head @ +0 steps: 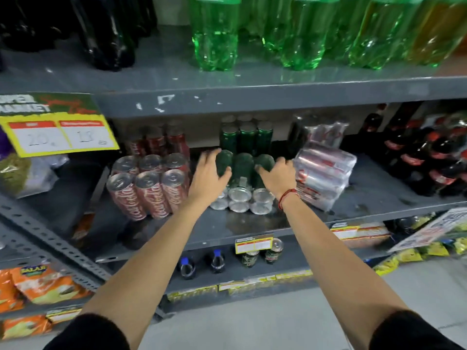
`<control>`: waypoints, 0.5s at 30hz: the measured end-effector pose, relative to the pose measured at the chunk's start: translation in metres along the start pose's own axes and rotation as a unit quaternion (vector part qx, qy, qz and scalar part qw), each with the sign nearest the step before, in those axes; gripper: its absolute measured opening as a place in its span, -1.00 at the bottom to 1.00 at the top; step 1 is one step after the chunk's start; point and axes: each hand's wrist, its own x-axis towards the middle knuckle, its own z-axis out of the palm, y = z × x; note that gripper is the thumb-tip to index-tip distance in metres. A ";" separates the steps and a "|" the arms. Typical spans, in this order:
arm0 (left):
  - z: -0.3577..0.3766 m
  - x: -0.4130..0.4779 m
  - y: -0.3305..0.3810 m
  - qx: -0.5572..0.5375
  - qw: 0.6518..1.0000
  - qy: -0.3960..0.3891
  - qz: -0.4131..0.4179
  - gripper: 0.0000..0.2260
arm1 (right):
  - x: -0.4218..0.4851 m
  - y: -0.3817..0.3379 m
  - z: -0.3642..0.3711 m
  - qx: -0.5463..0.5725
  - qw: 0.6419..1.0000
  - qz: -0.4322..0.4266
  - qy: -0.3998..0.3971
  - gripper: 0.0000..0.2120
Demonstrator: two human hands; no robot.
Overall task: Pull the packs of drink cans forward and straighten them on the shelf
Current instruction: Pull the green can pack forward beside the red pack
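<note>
While the grey metal shelf [379, 195] carries several packs of drink cans, the work appears to be roughly at its midpoint, judged from how the packs lie. Largest of the packs, the red cola pack [151, 188] lies on its side at the left, can ends toward the aisle, close to the front edge but skewed against it; it seems pulled forward, not yet squared. At the right, the silver shrink-wrapped pack [326, 178] also sits forward, tilted and out of line with its neighbours. Between them lies the green can pack [240, 183], on its side, can ends facing the aisle, set a little back from the front edge; this is the pack in hand. The left hand [209, 175] is cupped over the pack's left upper can, fingers curled round it, and the right hand [276, 176] is closed likewise on the right upper can, so both grips are pressed onto the pack, neither spread. Behind, upright red cans [161, 140] and upright green cans [246, 137] stand deep on the shelf, well apart from the front edge; these probably remain to be drawn forward. Motion blur limits finer detail.
</note>
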 end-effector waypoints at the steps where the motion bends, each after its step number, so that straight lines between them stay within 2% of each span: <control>1: 0.010 0.008 0.001 0.013 0.998 -0.032 -0.051 -0.44 | 0.005 0.008 0.003 0.013 0.999 0.020 -0.037 -0.39; 3: 0.023 0.023 -0.006 0.030 0.984 -0.082 -0.155 -0.33 | 0.012 0.017 0.010 0.071 0.990 0.070 -0.100 -0.37; 5: 0.029 0.031 -0.015 0.010 0.962 -0.114 -0.246 -0.26 | 0.015 0.021 0.016 0.143 0.975 0.118 -0.122 -0.39; 9: 0.033 0.036 -0.027 -0.077 0.938 -0.095 -0.325 -0.19 | 0.022 0.022 0.024 0.202 0.961 0.149 -0.113 -0.46; 12: 0.034 0.031 -0.034 -0.129 0.932 -0.058 -0.334 -0.30 | 0.023 0.023 0.025 0.223 0.959 0.141 -0.103 -0.60; 15: 0.029 0.022 -0.036 -0.186 0.935 0.011 -0.303 -0.59 | 0.021 0.023 0.021 0.275 0.952 0.099 -0.094 -0.60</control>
